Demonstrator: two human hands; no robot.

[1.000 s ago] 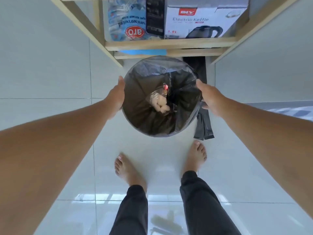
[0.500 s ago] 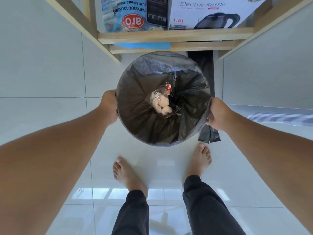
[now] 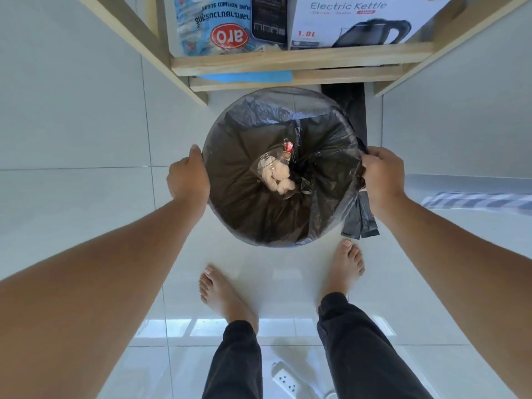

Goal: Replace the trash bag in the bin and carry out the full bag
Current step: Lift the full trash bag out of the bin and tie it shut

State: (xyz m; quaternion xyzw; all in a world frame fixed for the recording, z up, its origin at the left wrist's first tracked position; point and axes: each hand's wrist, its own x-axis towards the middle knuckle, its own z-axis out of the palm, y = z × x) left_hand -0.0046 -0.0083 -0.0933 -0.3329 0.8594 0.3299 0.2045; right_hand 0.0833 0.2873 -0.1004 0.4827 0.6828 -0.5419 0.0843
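A person is standing over a round bin lined with a thin black plastic trash bag (image 3: 247, 208), which is sitting on the pale tiled floor between the two hands and just ahead of the bare feet. The left hand (image 3: 188, 177) is cupping the outside of the bin's rim (image 3: 224, 226), fingers curled against the folded-over liner; whether it is actually pinching plastic cannot be told. The right hand (image 3: 380, 175) is pinching a gathered fold of the bag's edge at the opposite side of the rim. Below that hand, loose black plastic (image 3: 359, 223) is hanging down the bin's outer wall. Between the hands, deep in the bag, a clear wrapper holding pale crumpled waste (image 3: 276, 177) is lying beside a small red item (image 3: 288, 146).

The step in hand appears to be freeing the liner from the rim. Doing it well likely means peeling the film off evenly at both sides, steadying the bin, and gathering the mouth inward before lifting, since thin film may tear if pulled from one point.
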